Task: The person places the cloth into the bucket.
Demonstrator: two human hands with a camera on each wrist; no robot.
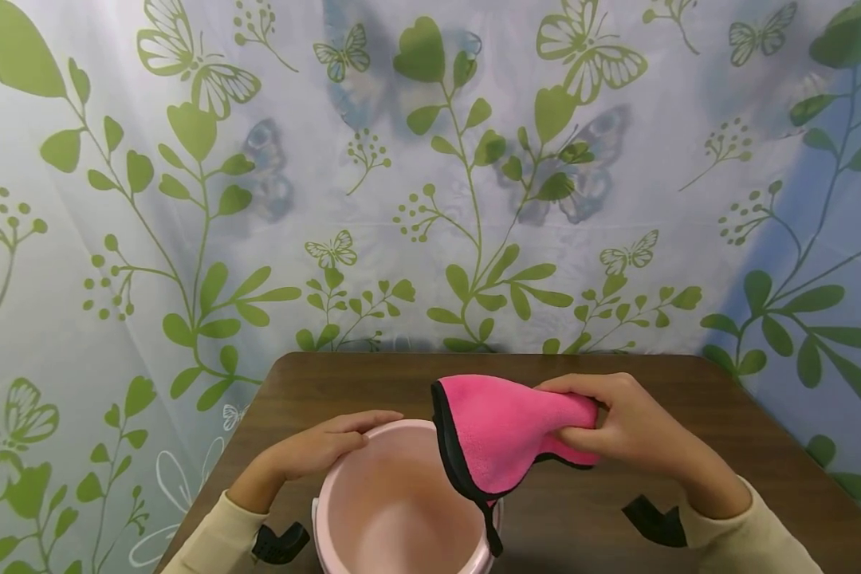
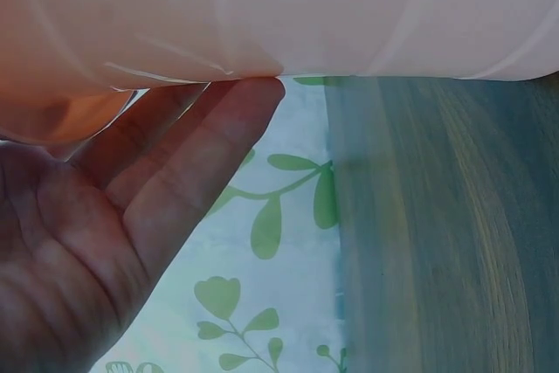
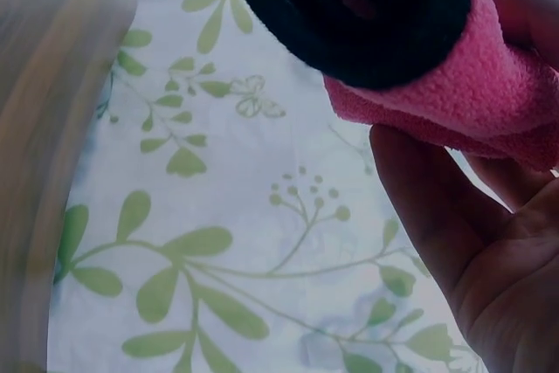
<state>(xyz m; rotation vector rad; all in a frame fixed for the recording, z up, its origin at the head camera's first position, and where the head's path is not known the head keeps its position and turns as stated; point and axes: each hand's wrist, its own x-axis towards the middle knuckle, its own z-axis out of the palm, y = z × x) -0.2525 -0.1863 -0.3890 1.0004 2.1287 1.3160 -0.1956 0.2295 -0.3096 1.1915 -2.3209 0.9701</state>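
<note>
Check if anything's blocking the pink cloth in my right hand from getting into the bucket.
Nothing visible is. Your right hand holds the pink cloth, which overlaps the right side of the bucket in the head view. Your left hand, touching its left side, isn't between them.

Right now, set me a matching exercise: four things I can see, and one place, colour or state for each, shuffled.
Things
1. cloth
2. table
3. left hand
4. bucket

Place, colour or state
A. touching the bucket
B. pale pink, round-rimmed, open at the top
C. gripped by the right hand
D. dark brown, wood-grained

Right pairs: 1-C, 2-D, 3-A, 4-B
</note>
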